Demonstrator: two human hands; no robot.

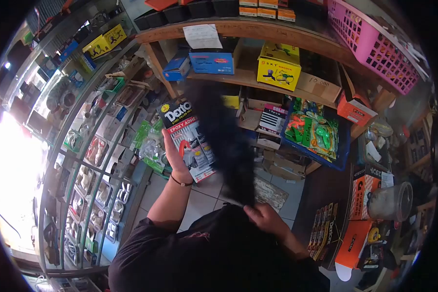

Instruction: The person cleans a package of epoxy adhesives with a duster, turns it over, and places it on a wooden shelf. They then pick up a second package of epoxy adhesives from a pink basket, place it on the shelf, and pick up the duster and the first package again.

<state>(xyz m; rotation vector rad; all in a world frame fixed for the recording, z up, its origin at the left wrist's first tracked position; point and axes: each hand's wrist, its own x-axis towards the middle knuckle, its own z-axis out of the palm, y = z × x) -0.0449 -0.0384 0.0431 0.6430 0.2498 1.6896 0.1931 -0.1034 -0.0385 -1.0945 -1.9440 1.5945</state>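
My left hand (175, 161) is closed around the left edge of a Dexton epoxy adhesive pack (199, 164), a printed card with two tubes showing on its front. The pack is held up and tilted in front of the shelves. My right hand (267, 219), low and to the right, grips the lower end of a black duster (228, 141). Motion blurs the duster's long dark head, which overlaps the right side of the pack and hides part of its lettering.
Glass-fronted shelves (78, 160) with small packaged goods line the left. Ahead, a wooden shelf (267, 83) carries a yellow box (278, 68) and blue boxes (211, 63). A blue tray (343, 155) of green packets juts out. A pink basket (374, 46) is upper right; orange boxes (356, 246) stand lower right.
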